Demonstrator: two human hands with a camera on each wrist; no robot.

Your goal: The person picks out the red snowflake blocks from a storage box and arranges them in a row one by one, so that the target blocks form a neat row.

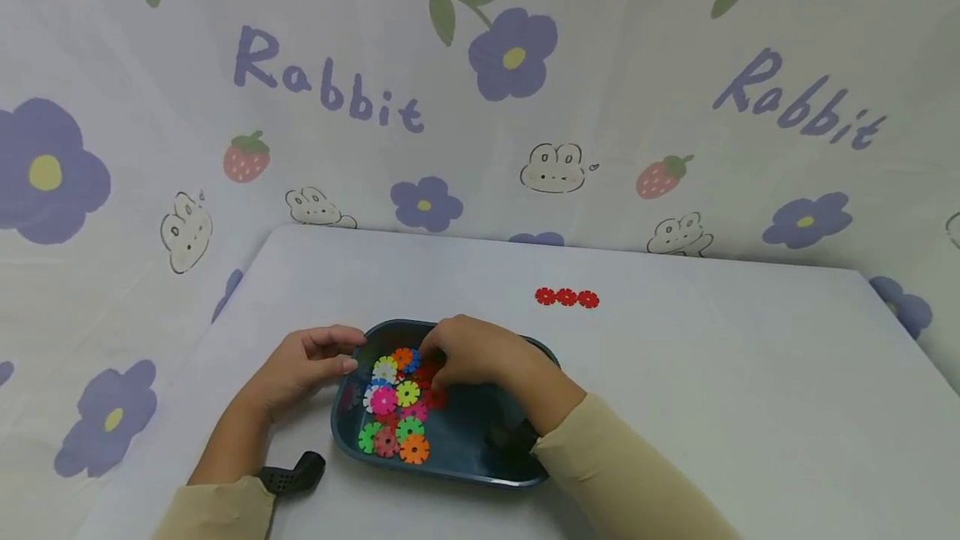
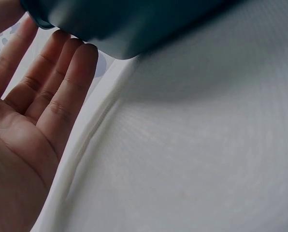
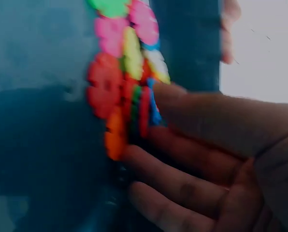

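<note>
A dark teal tray holds several flower-shaped notched plastic discs in red, pink, orange, green, yellow, white and blue, heaped on its left side. My right hand reaches into the tray from the right, its fingertips among the discs. In the right wrist view, the thumb and fingers are apart, with a blue disc near their tips; I see no disc clearly lifted. My left hand rests beside the tray's left end, extended fingers touching its outer wall.
Three red discs stand joined in a row on the white table, behind the tray. A black strap device is on my left wrist. A printed cloth with flowers and rabbits hangs behind the table.
</note>
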